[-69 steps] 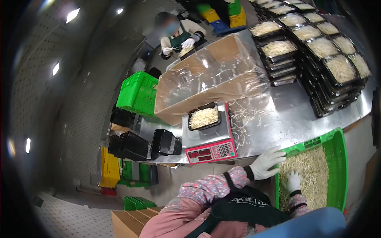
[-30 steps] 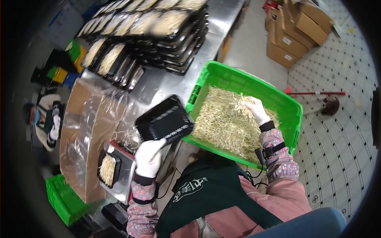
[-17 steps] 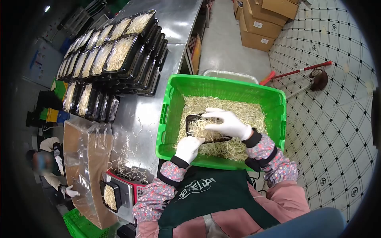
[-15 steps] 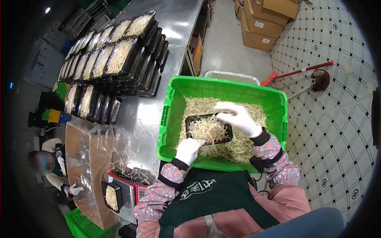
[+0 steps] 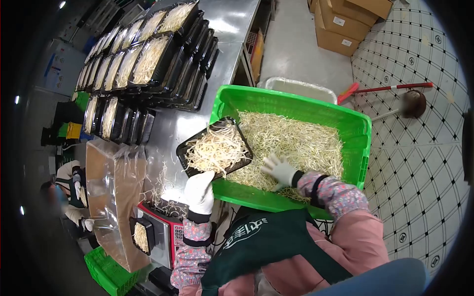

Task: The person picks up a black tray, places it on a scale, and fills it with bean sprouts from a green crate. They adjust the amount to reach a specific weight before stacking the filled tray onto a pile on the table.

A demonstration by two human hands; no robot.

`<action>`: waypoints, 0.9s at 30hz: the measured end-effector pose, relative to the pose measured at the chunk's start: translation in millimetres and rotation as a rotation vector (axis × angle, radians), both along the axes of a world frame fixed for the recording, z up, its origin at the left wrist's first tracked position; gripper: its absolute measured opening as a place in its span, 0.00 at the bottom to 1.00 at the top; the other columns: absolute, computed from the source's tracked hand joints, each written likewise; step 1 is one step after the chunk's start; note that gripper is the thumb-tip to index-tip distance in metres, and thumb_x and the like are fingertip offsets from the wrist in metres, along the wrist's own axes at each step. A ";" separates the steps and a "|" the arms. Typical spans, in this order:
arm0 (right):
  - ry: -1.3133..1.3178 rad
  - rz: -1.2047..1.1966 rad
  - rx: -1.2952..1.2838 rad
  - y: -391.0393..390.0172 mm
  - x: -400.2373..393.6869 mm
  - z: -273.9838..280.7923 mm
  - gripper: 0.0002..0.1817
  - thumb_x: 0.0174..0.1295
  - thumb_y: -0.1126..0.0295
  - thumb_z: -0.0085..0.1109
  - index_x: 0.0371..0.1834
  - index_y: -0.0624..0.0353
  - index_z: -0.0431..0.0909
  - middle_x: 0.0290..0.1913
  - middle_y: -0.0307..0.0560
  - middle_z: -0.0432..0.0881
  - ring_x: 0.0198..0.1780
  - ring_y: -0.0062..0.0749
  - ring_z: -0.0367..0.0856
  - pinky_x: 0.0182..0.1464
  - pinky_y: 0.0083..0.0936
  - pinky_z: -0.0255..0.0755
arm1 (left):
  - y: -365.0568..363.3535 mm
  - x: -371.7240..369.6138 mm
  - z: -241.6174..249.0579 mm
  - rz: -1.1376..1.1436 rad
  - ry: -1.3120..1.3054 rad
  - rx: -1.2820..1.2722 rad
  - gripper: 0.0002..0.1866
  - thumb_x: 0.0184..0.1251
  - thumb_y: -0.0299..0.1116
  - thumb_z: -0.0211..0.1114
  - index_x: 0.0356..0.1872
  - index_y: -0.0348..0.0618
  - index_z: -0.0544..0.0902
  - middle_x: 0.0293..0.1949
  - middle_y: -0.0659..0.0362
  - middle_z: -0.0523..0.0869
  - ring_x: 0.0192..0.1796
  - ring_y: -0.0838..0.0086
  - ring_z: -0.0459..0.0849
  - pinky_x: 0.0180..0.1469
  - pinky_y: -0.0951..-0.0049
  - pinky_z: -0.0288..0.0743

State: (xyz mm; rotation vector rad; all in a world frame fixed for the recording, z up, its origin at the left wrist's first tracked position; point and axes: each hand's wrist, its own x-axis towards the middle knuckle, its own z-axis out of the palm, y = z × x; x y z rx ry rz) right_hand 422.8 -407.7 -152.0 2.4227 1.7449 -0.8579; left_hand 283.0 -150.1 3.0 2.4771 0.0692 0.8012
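Observation:
My gloved left hand (image 5: 200, 192) grips the near edge of a black plastic tray (image 5: 185, 157). Pale bean sprouts (image 5: 217, 150) are heaped in that tray, which is raised and tilted over the left rim of a green crate (image 5: 364, 148). Loose bean sprouts (image 5: 281, 133) fill the crate's bottom. Over their near side is my gloved right hand (image 5: 280, 171), fingers spread and nothing held in them. To the left of my left forearm, a red-and-silver scale (image 5: 160, 237) carries another small black tray of sprouts (image 5: 141, 238).
Stacked black trays (image 5: 148, 61) of sprouts stand on the steel table (image 5: 182, 130), where stray sprouts also lie. A plastic-lined cardboard box (image 5: 116, 197) is beside the scale; a co-worker (image 5: 69, 192) is beyond it. A red-handled tool (image 5: 395, 89) and cartons (image 5: 340, 29) are on the floor.
The filled tray has moved left and up, out of the crate's middle to its left rim, in my left hand. My right hand has let go and dropped toward the loose sprouts.

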 end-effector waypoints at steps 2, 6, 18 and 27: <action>-0.023 0.082 0.061 18.1 -16.5 -23.5 0.50 0.48 0.45 0.72 0.74 0.46 0.60 0.77 0.53 0.53 0.76 0.57 0.52 0.68 0.58 0.59 | 0.9 -7.3 -2.6 0.019 0.022 -0.028 0.22 0.48 0.13 0.64 0.45 0.46 0.87 0.39 0.56 0.88 0.42 0.60 0.85 0.47 0.64 0.79; 0.080 0.087 0.180 13.3 -1.6 -70.3 0.22 0.50 0.60 0.69 0.50 0.48 0.81 0.57 0.44 0.76 0.62 0.44 0.72 0.57 0.42 0.72 | 0.6 -16.4 0.0 0.012 0.041 -0.009 0.22 0.48 0.13 0.64 0.45 0.46 0.86 0.39 0.56 0.88 0.42 0.60 0.85 0.47 0.64 0.79; 0.819 -1.272 0.876 -82.5 102.4 106.3 0.09 0.62 0.71 0.64 0.44 0.60 0.85 0.37 0.38 0.87 0.34 0.16 0.81 0.32 0.16 0.74 | -25.2 17.4 -29.1 -0.255 0.167 -0.005 0.22 0.48 0.15 0.64 0.45 0.50 0.86 0.36 0.57 0.88 0.37 0.60 0.85 0.41 0.63 0.79; 0.303 -0.678 0.968 -20.6 51.7 145.1 0.19 0.55 0.64 0.71 0.51 0.55 0.84 0.57 0.56 0.81 0.58 0.49 0.80 0.60 0.34 0.74 | -59.8 48.7 -51.1 -0.442 0.176 0.177 0.18 0.52 0.21 0.62 0.44 0.54 0.83 0.27 0.63 0.81 0.30 0.64 0.80 0.33 0.64 0.75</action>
